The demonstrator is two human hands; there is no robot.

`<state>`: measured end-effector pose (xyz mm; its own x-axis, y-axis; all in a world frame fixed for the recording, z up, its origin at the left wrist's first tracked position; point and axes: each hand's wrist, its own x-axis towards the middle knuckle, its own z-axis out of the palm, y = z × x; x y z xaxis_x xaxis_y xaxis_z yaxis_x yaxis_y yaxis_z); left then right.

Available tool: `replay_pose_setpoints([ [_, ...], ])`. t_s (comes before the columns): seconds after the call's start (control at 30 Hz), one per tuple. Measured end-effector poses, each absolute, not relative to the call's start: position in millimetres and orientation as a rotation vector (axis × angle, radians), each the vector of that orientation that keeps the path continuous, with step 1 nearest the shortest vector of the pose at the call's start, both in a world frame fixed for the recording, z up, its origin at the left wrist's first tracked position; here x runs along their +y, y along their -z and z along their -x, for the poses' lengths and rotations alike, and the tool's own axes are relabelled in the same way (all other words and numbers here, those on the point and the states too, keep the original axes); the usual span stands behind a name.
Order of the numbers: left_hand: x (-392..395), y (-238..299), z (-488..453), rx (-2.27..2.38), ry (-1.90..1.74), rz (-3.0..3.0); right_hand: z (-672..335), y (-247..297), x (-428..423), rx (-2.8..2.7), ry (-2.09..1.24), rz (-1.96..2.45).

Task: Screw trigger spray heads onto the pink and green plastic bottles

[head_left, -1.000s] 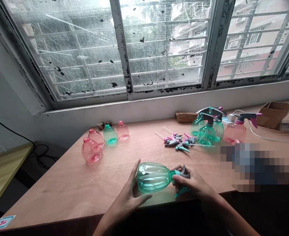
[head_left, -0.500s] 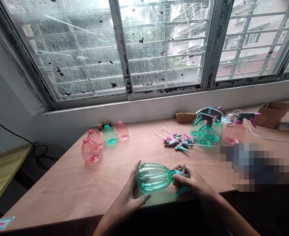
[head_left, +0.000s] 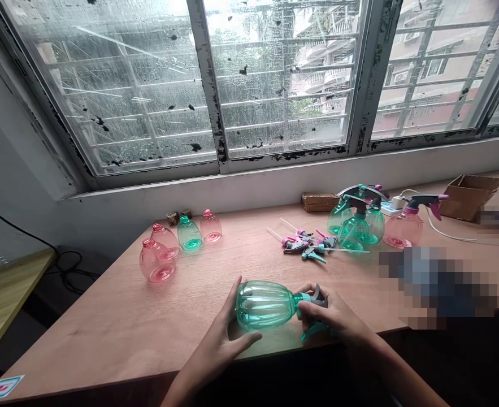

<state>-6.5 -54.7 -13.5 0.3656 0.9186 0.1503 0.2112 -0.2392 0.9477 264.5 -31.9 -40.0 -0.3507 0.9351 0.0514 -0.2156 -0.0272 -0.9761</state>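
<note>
A clear green spray bottle [head_left: 266,306] lies on its side in the air, just over the table's front edge, with its neck to the right. My left hand [head_left: 228,333] cups the base end, thumb spread below and fingers partly hidden behind the bottle. My right hand [head_left: 328,311] is closed around the collar of the grey and green spray head [head_left: 317,299], thumb on the near side. The spray head's green trigger part hangs under my right hand. Beyond the bottle lies a pile of loose pink, green and grey spray heads [head_left: 308,246] with thin tubes.
On the left stand pink bottles [head_left: 157,261] and a green one [head_left: 190,234] without heads. At right are green bottles with heads [head_left: 354,230] and a pink one [head_left: 404,226]. Behind them are a cardboard box [head_left: 469,198], a power strip [head_left: 391,209] and a white cable.
The green spray bottle has turned slightly about its length, so its ribs and reflections look different. Both hands stay in nearly the same place.
</note>
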Motion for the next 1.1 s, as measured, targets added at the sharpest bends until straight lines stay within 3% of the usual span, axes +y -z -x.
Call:
replay_pose_setpoints([
  [1.1, -53, 17, 6, 1.023, -0.948, -1.744, -265, 43, -31, -1.306, -1.553, 0.827],
])
